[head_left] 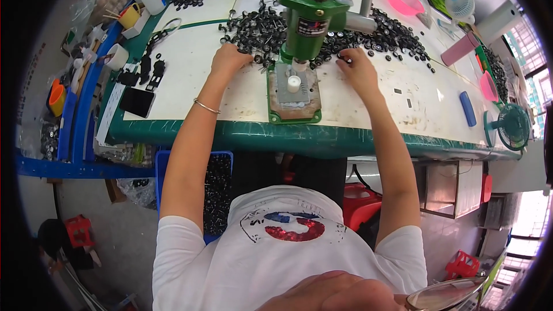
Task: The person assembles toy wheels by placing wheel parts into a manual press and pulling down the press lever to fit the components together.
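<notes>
A green hand press point(305, 34) stands in front of me, with a white round holder point(294, 84) on its grey base plate point(281, 95). Behind and around it lies a heap of small black wheels point(253, 29), some with metal pins. My left hand point(229, 60) is at the heap's near left edge, fingers drawn together by the wheels; what they hold, if anything, is hidden. To the right of the press, my right hand point(359, 70) pinches a small black wheel point(344, 57) at the heap's near edge. Both forearms pass either side of the base.
A black phone point(137, 102) and a dark watch-like strap point(156, 72) lie at left. On the right are a blue block point(467, 109), a pink cup point(459, 49) and a green fan point(510, 126). A blue bin point(162, 167) of black parts stands below the table's green edge point(242, 137).
</notes>
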{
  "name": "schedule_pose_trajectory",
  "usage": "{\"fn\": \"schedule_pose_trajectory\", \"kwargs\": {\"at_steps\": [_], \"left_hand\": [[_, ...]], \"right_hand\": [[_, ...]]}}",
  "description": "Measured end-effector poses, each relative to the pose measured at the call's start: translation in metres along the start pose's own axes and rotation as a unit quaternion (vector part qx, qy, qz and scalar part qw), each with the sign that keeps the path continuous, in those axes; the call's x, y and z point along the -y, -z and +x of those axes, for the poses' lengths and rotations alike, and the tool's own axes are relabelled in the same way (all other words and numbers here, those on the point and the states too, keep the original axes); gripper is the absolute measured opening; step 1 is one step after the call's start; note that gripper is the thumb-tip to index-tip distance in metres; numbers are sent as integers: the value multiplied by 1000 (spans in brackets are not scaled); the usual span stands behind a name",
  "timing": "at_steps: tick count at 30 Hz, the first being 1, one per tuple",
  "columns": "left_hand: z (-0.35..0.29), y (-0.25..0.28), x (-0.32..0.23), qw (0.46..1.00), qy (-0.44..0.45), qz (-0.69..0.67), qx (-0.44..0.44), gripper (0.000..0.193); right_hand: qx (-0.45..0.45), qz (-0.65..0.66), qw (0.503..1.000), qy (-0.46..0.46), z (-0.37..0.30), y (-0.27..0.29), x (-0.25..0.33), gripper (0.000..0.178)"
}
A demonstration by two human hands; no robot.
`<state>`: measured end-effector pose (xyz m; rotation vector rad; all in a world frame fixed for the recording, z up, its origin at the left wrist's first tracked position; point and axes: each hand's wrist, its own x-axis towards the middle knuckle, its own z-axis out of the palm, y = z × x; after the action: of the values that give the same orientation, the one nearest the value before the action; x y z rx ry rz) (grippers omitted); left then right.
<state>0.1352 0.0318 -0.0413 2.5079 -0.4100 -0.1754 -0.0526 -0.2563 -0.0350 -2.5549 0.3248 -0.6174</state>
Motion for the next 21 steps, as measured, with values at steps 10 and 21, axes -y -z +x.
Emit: {"fn": "schedule_pose_trajectory", "kwargs": {"at_steps": [10,21], "left_hand": [[-38,3,7,926,12,-378,2,17],[-100,0,-35,813,-32,-574,90,20]], "right_hand": [[-29,45,998,-21,-5,-24,13,16],[-4,242,962,126,-33,5,76,18]]}}
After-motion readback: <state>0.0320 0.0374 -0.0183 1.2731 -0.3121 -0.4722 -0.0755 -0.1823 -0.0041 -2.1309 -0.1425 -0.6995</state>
